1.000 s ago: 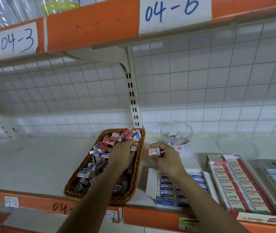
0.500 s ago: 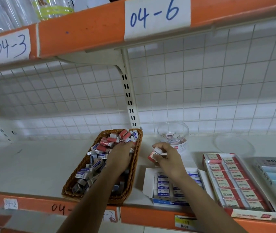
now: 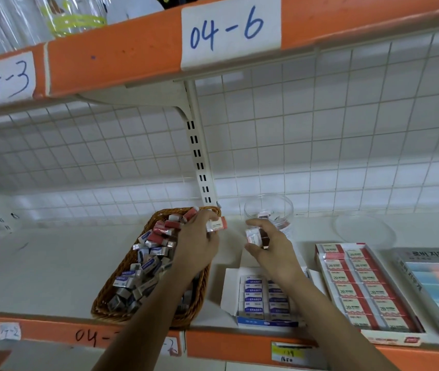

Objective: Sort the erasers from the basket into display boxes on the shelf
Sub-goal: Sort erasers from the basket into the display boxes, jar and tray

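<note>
left hand [image 3: 197, 242], right hand [image 3: 273, 249], 1 eraser [image 3: 217, 224] each

On shelf [image 3: 52, 263], basket [image 3: 106, 298] w/ erasers [image 3: 148, 263] in it was set left; 3 boxes [image 3: 357, 287] were lined up to its right; jar [image 3: 269, 207] was placed behind 1st box [image 3: 253, 298], lid [image 3: 364, 231] right of jar.
</note>
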Demonstrator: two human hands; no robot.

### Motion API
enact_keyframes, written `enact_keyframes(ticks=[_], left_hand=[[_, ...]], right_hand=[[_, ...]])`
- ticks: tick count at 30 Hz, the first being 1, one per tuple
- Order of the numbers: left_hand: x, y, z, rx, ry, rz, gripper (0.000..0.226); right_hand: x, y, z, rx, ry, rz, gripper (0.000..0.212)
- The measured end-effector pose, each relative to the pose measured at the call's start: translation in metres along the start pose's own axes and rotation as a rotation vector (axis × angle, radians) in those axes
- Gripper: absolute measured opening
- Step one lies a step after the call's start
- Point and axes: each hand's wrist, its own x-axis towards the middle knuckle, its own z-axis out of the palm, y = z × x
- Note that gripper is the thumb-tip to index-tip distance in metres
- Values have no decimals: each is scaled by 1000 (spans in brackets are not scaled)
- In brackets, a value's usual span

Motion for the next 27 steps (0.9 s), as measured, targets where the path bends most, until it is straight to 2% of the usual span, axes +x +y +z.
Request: enact_keyframes(ticks=[2,6,9,12,17,22,27], left_hand=[[0,15,8,-44,-27,86,43],[0,44,27,-72,-69,192,35],[-3,61,44,-86,-95,201,41],[-6,79,58,-101,-139,183,43],[-6,110,80,-104,-189,262,31],[-11,139,97,-97,-294,289,26],[-18,151,108,-7,-349,288,30]], right_hand=[[1,-1,-6,-3,41,17,38],[-2,0,-26,-106,111,-9,35],[-7,1,-47,-226,143,-70,41],[-12,4,-70,-262,177,-65,37],[-18,17,-113,-354,280,1,29],[-29,27,-147,-566,279,19,21],[-30,48,-159,-728,235,23,29]])
